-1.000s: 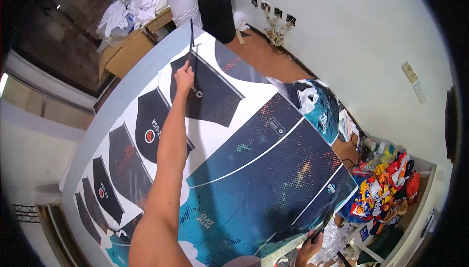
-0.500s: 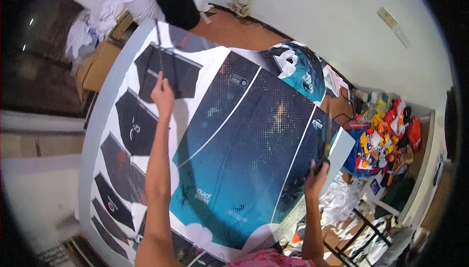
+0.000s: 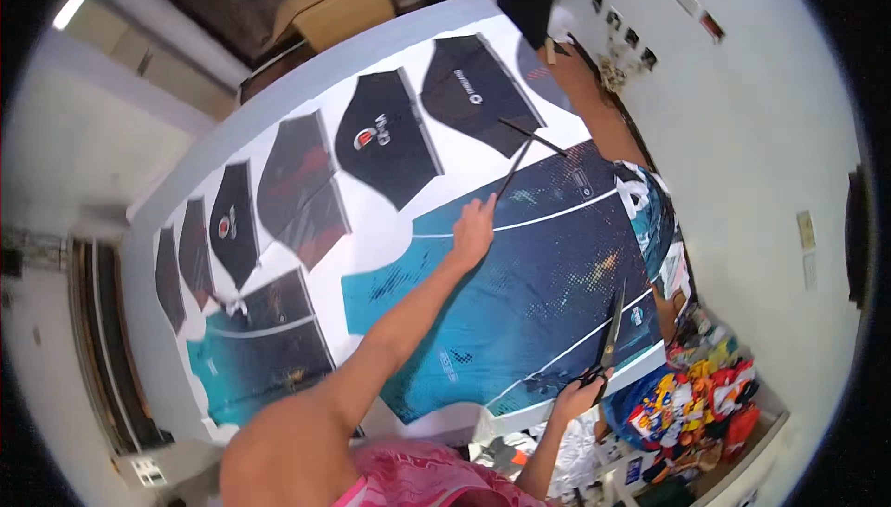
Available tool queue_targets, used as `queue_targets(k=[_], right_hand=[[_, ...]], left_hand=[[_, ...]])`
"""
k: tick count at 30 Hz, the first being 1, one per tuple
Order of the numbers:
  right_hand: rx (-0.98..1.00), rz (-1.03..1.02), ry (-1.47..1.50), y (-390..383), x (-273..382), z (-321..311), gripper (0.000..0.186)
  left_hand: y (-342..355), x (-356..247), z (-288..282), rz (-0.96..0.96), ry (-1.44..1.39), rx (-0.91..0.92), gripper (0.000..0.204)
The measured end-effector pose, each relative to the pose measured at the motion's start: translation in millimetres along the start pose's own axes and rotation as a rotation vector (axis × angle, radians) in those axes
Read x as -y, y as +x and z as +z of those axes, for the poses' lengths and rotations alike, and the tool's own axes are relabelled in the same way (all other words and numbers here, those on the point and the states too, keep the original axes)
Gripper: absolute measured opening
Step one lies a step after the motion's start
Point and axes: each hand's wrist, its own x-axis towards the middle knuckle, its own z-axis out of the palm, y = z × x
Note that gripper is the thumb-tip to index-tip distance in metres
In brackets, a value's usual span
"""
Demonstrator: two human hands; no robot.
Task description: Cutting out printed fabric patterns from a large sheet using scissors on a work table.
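Note:
My right hand [image 3: 577, 397] grips large scissors [image 3: 611, 335] by their black handles at the near right edge of the table. The long blades point away from me over the printed fabric and look slightly apart. My left hand [image 3: 474, 231] is stretched over the teal and dark-blue printed sheet [image 3: 501, 294], its fingers closed on a thin dark strip [image 3: 516, 169]. Beyond the fingers, the strip bends and crosses a black printed sleeve-shaped piece [image 3: 478, 89]. Another black printed piece [image 3: 385, 131] lies to its left.
Several more printed pieces lie along the table's left side, with a smaller teal panel [image 3: 264, 349] near me. A cardboard box [image 3: 343, 15] stands beyond the far edge. A bundled teal garment [image 3: 650, 219] sits at the right edge. Colourful cloth [image 3: 691, 405] is heaped at the lower right.
My view has swung left. My left hand has come down from the black pieces to over the teal sheet, still with the dark strip. The scissors stay in my right hand.

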Motion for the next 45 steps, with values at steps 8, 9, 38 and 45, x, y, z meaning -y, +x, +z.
queue_targets(k=[8,9,38,45], right_hand=[[0.174,-0.030,-0.039,-16,-25,-21,0.062],[0.149,-0.158,-0.008,-14,-22,-26,0.062],[1.105,-0.692,0.459,-456,715,150,0.026],[0.813,-0.836,0.141,-529,873,243,0.031]], left_hand=[[-137,53,-80,-0.058,-0.055,-0.143,0.057],[-180,71,-100,-0.120,-0.047,-0.096,0.058],[-868,579,-350,-1.457,0.315,-0.565,0.078],[-898,609,-365,-1.224,0.526,-0.677,0.076]])
